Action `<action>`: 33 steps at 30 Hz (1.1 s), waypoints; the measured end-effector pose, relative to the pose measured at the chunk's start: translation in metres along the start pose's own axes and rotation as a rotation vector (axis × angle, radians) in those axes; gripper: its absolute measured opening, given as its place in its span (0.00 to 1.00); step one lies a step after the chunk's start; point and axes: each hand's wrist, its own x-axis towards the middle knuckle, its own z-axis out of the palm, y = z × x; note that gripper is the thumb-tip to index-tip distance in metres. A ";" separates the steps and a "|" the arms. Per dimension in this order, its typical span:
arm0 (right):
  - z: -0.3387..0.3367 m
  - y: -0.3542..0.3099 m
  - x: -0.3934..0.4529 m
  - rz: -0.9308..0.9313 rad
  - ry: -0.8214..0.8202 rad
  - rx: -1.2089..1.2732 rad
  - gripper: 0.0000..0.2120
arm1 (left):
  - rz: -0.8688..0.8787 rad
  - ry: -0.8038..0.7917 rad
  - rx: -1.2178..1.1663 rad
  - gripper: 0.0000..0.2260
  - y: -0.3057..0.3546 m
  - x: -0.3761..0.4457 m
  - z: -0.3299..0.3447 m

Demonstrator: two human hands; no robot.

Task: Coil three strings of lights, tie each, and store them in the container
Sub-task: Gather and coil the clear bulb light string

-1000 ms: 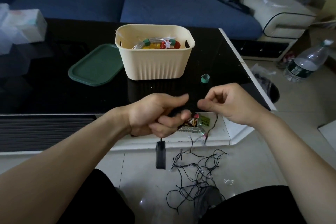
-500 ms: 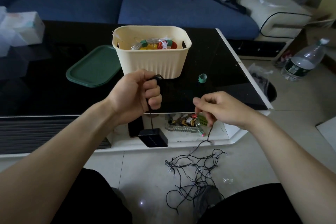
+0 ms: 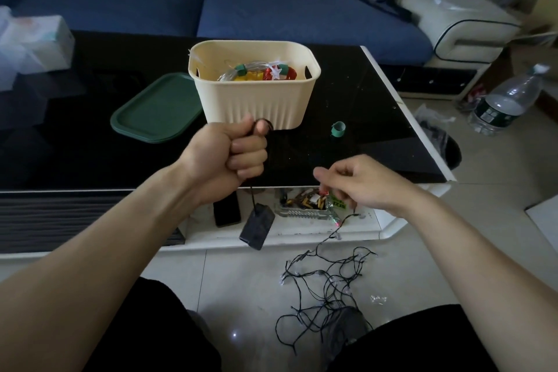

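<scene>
Left hand: grip clamped on coil, battery box dangling
Right hand: pinching wire
Risk: floor tangle, lower centre, may knot

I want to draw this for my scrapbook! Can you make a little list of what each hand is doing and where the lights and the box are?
left hand: grips coiled black wire; battery box dangles below
right hand: pinches the wire lower down
black light string: mostly loose, tangled on the floor
cream container: on the black table, two tied bundles inside
green lid: flat beside the container
green tie: on the table, unused
</scene>
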 end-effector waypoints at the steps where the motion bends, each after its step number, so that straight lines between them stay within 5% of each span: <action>1: 0.001 0.001 0.000 0.041 -0.085 0.002 0.22 | 0.039 0.022 -0.060 0.15 0.002 0.000 0.001; 5: 0.007 0.004 -0.003 0.112 -0.314 -0.157 0.19 | 0.148 0.091 -0.113 0.18 0.010 -0.002 -0.002; 10: 0.023 -0.006 -0.012 0.029 -0.385 -0.297 0.13 | 0.170 0.178 -0.135 0.29 0.008 -0.001 0.000; 18: 0.034 -0.036 -0.032 -0.094 -0.611 0.076 0.16 | 0.064 0.109 0.312 0.34 -0.011 0.006 0.003; 22: 0.028 -0.037 -0.029 -0.138 -0.436 0.239 0.17 | -0.163 -0.114 0.510 0.34 -0.023 0.003 0.008; 26: 0.014 -0.031 -0.021 -0.146 -0.079 0.264 0.18 | -0.243 -0.303 0.620 0.33 -0.035 0.004 0.015; 29: 0.005 -0.022 -0.014 -0.157 0.082 0.249 0.17 | -0.309 -0.342 0.646 0.28 -0.036 0.002 0.018; 33: 0.005 -0.013 -0.008 -0.186 0.077 0.145 0.21 | -0.240 -0.291 0.552 0.18 -0.034 -0.001 0.023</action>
